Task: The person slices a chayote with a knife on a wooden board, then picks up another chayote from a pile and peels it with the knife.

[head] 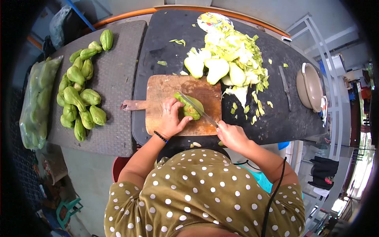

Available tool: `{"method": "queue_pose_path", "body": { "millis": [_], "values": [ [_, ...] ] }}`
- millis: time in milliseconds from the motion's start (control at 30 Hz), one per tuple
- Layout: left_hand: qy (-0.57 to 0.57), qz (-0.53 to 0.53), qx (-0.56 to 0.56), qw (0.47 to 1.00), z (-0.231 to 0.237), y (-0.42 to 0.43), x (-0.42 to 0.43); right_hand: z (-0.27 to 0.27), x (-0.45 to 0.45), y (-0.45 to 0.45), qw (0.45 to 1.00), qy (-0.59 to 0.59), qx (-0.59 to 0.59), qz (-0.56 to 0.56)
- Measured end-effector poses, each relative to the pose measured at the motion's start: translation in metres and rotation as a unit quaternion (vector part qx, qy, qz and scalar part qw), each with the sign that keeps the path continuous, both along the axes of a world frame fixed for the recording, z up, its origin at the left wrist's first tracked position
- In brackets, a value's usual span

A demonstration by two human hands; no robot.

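Note:
A green chayote (192, 110) lies on a wooden cutting board (160, 86) with a handle at its left. My left hand (174, 117) holds the chayote at its left side, fingers curled and thumb near its lower end. My right hand (234, 135) grips a knife (204, 114) by the handle, and the blade lies diagonally across the top of the chayote. Beyond the board several peeled pale chayotes (217, 69) rest against a pile of green and white peelings (237, 47). Whether the blade has entered the chayote cannot be told.
Several unpeeled chayotes (75, 74) are grouped on the left table (118, 77), beside a clear plastic bag (40, 103) filled with more. On the dark table's right side lie a second knife (284, 86) and a beige plastic basin (309, 87). Scattered peel bits surround the board.

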State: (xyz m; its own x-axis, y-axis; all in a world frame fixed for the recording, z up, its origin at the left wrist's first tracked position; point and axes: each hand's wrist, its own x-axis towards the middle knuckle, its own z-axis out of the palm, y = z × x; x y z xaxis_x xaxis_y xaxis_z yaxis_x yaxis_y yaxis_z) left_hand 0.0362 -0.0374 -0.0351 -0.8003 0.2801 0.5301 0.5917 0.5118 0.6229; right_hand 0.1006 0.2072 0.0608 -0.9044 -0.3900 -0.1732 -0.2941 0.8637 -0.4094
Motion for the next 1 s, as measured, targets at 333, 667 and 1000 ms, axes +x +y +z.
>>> {"method": "queue_pose_path", "body": {
  "millis": [333,667,1000],
  "values": [
    [-0.005,-0.009,0.001,1.0,-0.004,-0.001,0.0,-0.01,-0.03,-0.014,0.997,-0.067,0.015,0.042],
    [0.015,0.001,-0.003,1.0,0.005,-0.004,0.004,-0.059,-0.035,-0.022,0.998,-0.064,0.013,0.006],
    [0.005,0.08,-0.088,0.993,0.001,-0.008,-0.021,-0.077,-0.116,-0.017,0.986,0.164,-0.01,-0.007]
  ]
}}
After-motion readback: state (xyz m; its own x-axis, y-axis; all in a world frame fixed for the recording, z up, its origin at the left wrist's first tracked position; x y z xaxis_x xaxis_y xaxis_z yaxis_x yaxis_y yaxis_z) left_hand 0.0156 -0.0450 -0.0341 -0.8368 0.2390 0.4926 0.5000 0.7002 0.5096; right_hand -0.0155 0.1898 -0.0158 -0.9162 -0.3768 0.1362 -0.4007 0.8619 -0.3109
